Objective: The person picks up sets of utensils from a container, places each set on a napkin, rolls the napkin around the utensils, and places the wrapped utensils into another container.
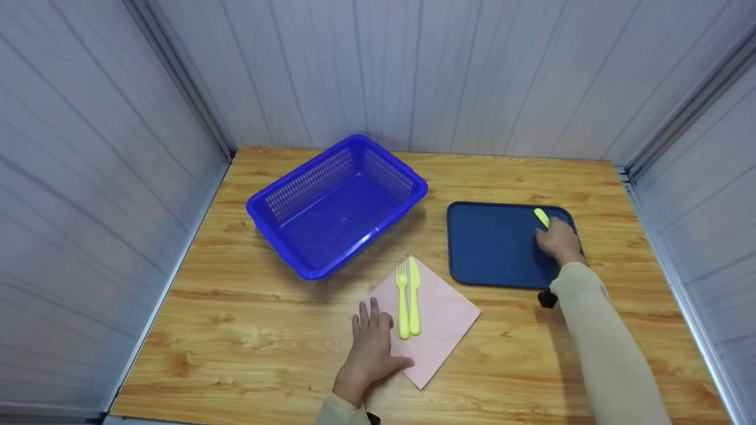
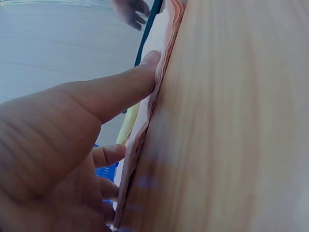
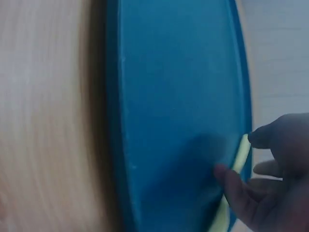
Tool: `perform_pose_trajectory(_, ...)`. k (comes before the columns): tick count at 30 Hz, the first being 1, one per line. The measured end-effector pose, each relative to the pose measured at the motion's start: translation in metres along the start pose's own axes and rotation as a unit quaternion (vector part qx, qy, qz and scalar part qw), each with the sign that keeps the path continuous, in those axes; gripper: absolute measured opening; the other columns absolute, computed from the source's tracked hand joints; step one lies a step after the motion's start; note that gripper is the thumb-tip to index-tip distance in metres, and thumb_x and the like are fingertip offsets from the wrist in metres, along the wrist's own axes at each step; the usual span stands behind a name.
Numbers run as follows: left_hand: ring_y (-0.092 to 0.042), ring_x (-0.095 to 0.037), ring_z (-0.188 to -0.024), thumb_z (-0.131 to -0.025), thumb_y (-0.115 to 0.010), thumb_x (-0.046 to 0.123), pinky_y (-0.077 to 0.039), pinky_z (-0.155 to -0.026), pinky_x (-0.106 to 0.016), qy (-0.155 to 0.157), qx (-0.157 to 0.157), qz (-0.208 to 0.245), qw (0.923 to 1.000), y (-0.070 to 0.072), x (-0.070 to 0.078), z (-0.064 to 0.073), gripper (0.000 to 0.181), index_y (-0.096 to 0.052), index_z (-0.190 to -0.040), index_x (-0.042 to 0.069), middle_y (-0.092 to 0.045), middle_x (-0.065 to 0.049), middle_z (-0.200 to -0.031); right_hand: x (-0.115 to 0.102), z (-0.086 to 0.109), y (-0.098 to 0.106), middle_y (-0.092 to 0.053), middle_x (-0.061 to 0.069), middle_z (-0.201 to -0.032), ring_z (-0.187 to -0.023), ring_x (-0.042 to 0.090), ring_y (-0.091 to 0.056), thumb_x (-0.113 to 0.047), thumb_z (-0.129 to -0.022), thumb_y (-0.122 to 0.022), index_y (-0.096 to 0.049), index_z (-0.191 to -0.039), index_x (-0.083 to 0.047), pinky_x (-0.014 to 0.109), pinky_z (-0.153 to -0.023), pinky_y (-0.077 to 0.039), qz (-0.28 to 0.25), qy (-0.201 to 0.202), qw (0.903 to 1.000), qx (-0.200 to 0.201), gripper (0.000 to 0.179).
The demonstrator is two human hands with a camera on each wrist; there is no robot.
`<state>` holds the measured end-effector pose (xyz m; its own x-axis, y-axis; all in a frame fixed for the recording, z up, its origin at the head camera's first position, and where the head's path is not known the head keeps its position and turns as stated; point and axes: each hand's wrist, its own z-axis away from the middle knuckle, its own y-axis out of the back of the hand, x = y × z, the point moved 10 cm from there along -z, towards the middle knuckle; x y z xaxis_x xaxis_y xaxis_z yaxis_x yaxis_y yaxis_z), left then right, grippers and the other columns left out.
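A pink layered napkin (image 1: pixel 443 313) lies on the table, turned like a diamond. On it a yellow fork (image 1: pixel 403 301) and a yellow knife (image 1: pixel 414 295) rest side by side. My left hand (image 1: pixel 372 348) rests at the napkin's left edge with fingers spread; in the left wrist view its thumb (image 2: pixel 130 84) touches the napkin's top. Over the right part of a dark blue tray (image 1: pixel 490 248), my right hand (image 1: pixel 559 239) holds a yellow utensil (image 1: pixel 541 217) between thumb and fingers. One end of that utensil sticks out; its other end is hidden in the head view.
A blue plastic basket (image 1: pixel 336 271) with mesh sides stands at the back left, behind the napkin. The wood-grain table (image 1: pixel 248 342) is enclosed by pale panel walls (image 1: pixel 390 71) at the back and both sides.
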<state>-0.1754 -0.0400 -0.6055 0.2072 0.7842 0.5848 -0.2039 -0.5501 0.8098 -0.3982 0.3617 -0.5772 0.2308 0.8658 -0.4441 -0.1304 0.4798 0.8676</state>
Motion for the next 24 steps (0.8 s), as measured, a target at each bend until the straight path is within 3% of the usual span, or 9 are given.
perform_pose_trajectory(6, -0.002, -0.058, -0.137, -0.062, -0.086, 0.052, -0.007, -0.107, -0.069, 0.011, -0.003, 0.003, 0.9999, -0.001, 0.000, 0.001, 0.072, -0.045, -0.102, 0.010, -0.013, -0.040, -0.150, -0.017, 0.002, -0.014, -0.046, 0.035, -0.133, -0.120, 0.049, -0.046, -0.021, -0.099, -0.050, -0.041, -0.139, 0.013, 0.061, -0.099, -0.035, 0.008, 0.052, 0.9982, 0.029, 0.053)
perform_pose_trajectory(10, -0.001, -0.056, -0.138, -0.063, -0.086, 0.053, -0.005, -0.108, -0.068, 0.014, -0.007, 0.003, 0.9999, -0.002, 0.001, -0.001, 0.072, -0.045, -0.103, 0.010, -0.011, -0.038, -0.152, -0.047, 0.016, -0.027, -0.056, 0.031, -0.118, -0.111, 0.050, -0.052, -0.011, -0.093, -0.059, -0.059, -0.125, 0.009, 0.063, -0.091, -0.040, 0.073, 0.106, 0.9917, 0.008, 0.038)
perform_pose_trajectory(13, 0.000, -0.055, -0.139, -0.063, -0.085, 0.054, -0.005, -0.108, -0.067, 0.019, -0.009, 0.004, 0.9998, -0.002, 0.000, -0.001, 0.072, -0.045, -0.104, 0.010, -0.011, -0.037, -0.152, -0.074, 0.029, -0.034, -0.061, 0.025, -0.101, -0.095, 0.045, -0.059, -0.006, -0.090, -0.062, -0.067, -0.111, 0.005, 0.061, -0.079, -0.047, 0.144, 0.164, 0.9759, 0.007, 0.024)
perform_pose_trajectory(17, 0.000, -0.055, -0.139, -0.064, -0.085, 0.055, -0.004, -0.108, -0.067, 0.025, -0.016, 0.004, 0.9995, -0.004, -0.002, 0.000, 0.072, -0.045, -0.104, 0.010, -0.010, -0.036, -0.152, -0.106, 0.052, -0.038, -0.061, 0.021, -0.094, -0.085, 0.041, -0.061, -0.005, -0.090, -0.062, -0.062, -0.103, 0.003, 0.057, -0.068, -0.050, 0.222, 0.235, 0.9455, 0.041, 0.016)
perform_pose_trajectory(20, 0.001, -0.054, -0.139, -0.064, -0.085, 0.055, -0.003, -0.109, -0.066, 0.029, -0.020, 0.003, 0.9994, -0.004, -0.004, 0.000, 0.072, -0.045, -0.105, 0.010, -0.009, -0.036, -0.153, -0.124, 0.073, -0.036, -0.059, 0.022, -0.095, -0.084, 0.039, -0.060, -0.005, -0.089, -0.063, -0.053, -0.106, 0.002, 0.054, -0.065, -0.051, 0.219, 0.263, 0.9367, 0.074, 0.021)
perform_pose_trajectory(24, 0.002, -0.053, -0.140, -0.063, -0.085, 0.055, -0.002, -0.109, -0.065, 0.032, -0.021, 0.002, 0.9992, -0.004, -0.004, 0.000, 0.073, -0.046, -0.106, 0.010, -0.009, -0.035, -0.154, -0.135, 0.102, -0.030, -0.057, 0.020, -0.091, -0.075, 0.036, -0.059, -0.006, -0.088, -0.067, -0.053, -0.104, 0.003, 0.050, -0.061, -0.050, 0.138, 0.293, 0.9374, 0.128, 0.023)
